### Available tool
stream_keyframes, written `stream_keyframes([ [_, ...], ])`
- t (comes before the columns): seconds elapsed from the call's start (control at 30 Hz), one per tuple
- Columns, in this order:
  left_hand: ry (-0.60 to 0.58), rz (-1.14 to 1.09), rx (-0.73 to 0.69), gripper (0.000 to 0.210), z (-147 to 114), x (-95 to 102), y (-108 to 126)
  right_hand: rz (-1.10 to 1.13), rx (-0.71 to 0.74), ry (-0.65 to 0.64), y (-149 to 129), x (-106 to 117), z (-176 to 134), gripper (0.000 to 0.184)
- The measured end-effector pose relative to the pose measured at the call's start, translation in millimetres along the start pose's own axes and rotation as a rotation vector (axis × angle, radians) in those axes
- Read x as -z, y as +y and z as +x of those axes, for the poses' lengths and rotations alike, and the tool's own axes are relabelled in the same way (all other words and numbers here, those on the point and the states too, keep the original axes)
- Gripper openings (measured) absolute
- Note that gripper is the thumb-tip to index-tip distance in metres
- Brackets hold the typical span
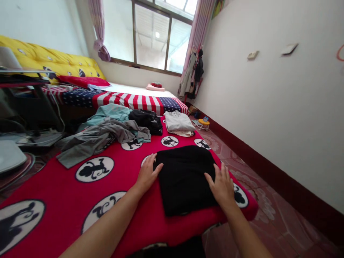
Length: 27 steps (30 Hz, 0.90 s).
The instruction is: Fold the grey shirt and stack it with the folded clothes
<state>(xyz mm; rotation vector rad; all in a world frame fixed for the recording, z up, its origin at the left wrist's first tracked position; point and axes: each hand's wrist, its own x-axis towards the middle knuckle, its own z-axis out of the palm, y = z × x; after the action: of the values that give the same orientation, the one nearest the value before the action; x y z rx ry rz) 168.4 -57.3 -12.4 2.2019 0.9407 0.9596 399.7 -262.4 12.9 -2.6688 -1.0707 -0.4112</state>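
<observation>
A black garment [186, 181], folded into a flat rectangle, lies on the red blanket [134, 211] with round monkey prints, near the bed's right edge. My left hand [148, 172] rests at its left side, fingers apart, the tips touching the cloth's edge. At the opposite side my right hand [221, 183] is spread, its thumb and fingers touching the right edge. Neither hand grips the cloth. Just beyond, a stack of folded light grey clothes [178, 122] sits near the far right corner.
Crumpled grey clothes [104, 134], a teal garment [113, 111] and a black jacket-like item [146, 120] are heaped at the far left. Behind stands another bed with a striped, starred cover [129, 102]. A yellow stool [204, 122] stands on the tiled floor by the wall.
</observation>
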Motion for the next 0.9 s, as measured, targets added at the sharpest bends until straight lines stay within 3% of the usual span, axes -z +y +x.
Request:
stream_keyframes([
  [0.13,-0.017,-0.09,0.143,0.063,17,-2.6,8,0.135,-0.191,-0.1,11,9,-6,0.087],
  [0.27,-0.045,-0.211,0.232,0.076,31,-9.3,14,0.273,-0.162,-0.105,14,3,8,0.096],
  [0.37,0.003,-0.406,0.188,0.06,28,-7.9,11,0.514,-0.112,-0.141,11,-3,22,0.081],
  [0.47,0.06,-0.489,0.118,0.043,9,12.2,8,0.702,-0.04,-0.247,-1,6,34,0.059],
  [0.57,0.105,-0.481,0.109,0.036,-19,48.8,11,0.744,0.135,-0.226,-31,33,53,0.05],
  [0.7,0.266,-0.419,0.214,0.041,-49,92.8,13,0.771,0.469,-0.076,-103,61,95,0.045],
  [0.8,0.308,-0.377,0.307,0.045,-62,108.2,0,0.73,0.582,0.04,-152,52,123,0.057],
  [0.9,0.196,-0.371,0.413,0.046,-72,114.6,-22,0.703,0.496,0.129,-175,24,120,0.061],
])
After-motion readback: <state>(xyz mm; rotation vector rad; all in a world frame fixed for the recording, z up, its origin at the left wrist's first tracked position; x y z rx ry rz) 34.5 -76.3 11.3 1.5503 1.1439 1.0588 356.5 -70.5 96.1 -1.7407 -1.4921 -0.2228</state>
